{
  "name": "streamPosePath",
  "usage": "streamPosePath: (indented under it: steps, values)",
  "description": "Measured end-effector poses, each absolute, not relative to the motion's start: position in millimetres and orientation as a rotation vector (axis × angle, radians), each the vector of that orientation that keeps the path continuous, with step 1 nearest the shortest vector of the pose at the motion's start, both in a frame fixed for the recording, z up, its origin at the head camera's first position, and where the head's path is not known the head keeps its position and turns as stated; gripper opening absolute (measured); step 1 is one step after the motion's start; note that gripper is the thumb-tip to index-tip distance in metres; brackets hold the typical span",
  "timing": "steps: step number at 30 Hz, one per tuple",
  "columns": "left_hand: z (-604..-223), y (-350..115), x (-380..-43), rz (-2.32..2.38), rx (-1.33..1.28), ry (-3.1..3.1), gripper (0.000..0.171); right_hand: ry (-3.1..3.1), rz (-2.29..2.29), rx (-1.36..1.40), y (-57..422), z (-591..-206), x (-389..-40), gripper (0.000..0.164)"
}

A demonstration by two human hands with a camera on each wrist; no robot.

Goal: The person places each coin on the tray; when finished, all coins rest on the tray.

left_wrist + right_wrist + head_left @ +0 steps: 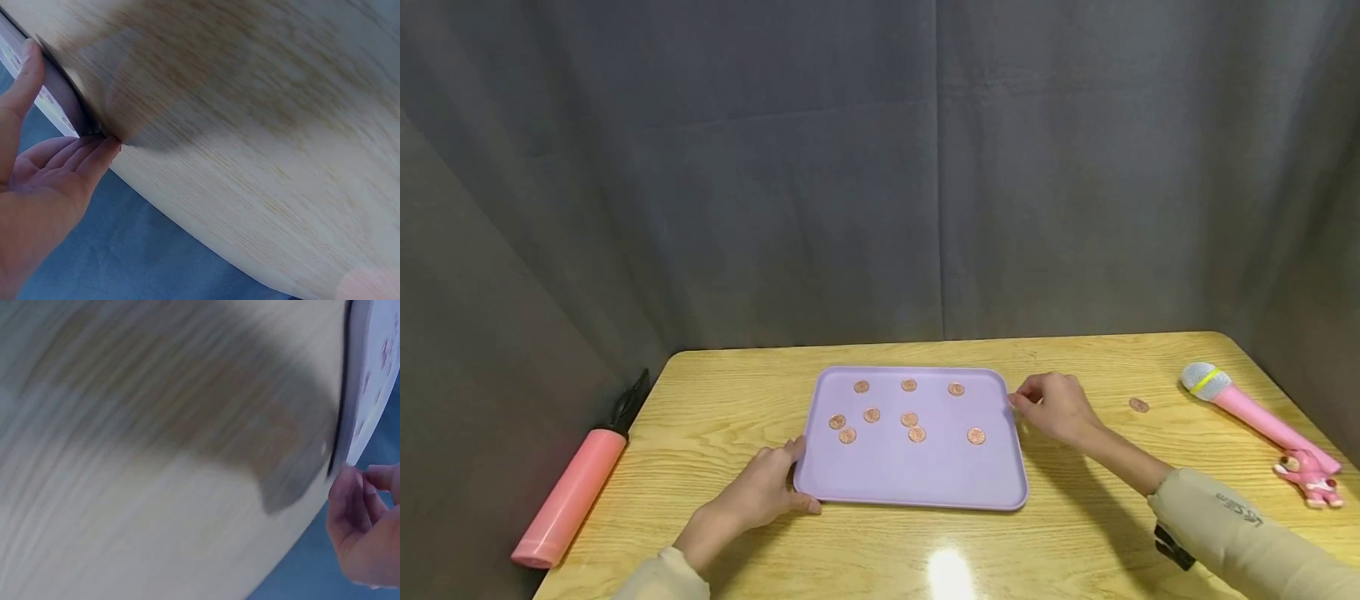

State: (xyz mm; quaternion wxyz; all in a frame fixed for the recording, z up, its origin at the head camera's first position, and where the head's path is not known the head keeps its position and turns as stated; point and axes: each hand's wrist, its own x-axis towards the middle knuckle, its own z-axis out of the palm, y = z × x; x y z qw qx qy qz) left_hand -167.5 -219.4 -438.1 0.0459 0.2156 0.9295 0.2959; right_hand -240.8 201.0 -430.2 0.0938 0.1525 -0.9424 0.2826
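Observation:
A light purple tray (pixel 902 475) with a low rim lies on the wooden table, several copper-coloured coins (pixel 976 436) spread over it. My left hand (pixel 763 483) holds the tray's near left corner, the fingers along the left side and the thumb by the front edge. In the left wrist view, the left hand's (pixel 56 169) fingers and thumb lie against the tray's side (pixel 62 94). At the tray's right rim, toward the back, my right hand (pixel 1056 404) has curled fingers and pinches the edge. The right wrist view shows that hand (pixel 365 525) at the tray's corner (pixel 357 440); no coin shows between its fingertips.
One coin (pixel 1138 405) lies on the table (pixel 1097 358) right of the right hand. Further right are a pink toy microphone (pixel 1255 408) and a small pink bear figure (pixel 1309 479). A pink hand pump (pixel 576 492) lies at the left edge. Grey curtains (pixel 805 208) surround the table.

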Motion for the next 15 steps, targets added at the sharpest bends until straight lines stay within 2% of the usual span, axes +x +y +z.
streamPosePath:
  steps: [7, 12, 15]
  values:
    - [-436.4, -219.8, -168.3, 0.905, 0.648, 2.828, 0.093, -2.939, 0.348, 0.295, 281.8, -422.3, -241.6, 0.020]
    - [-438.1, -220.9, -168.6, 0.910, 0.658, 2.819, 0.092, -3.105, 0.382, 0.255, 317.2, -423.1, -235.6, 0.030]
    - [-439.3, -220.1, -168.6, 0.908, 0.659, 2.819, 0.093, -3.128, 0.430, 0.292, 326.3, -426.8, -233.2, 0.028]
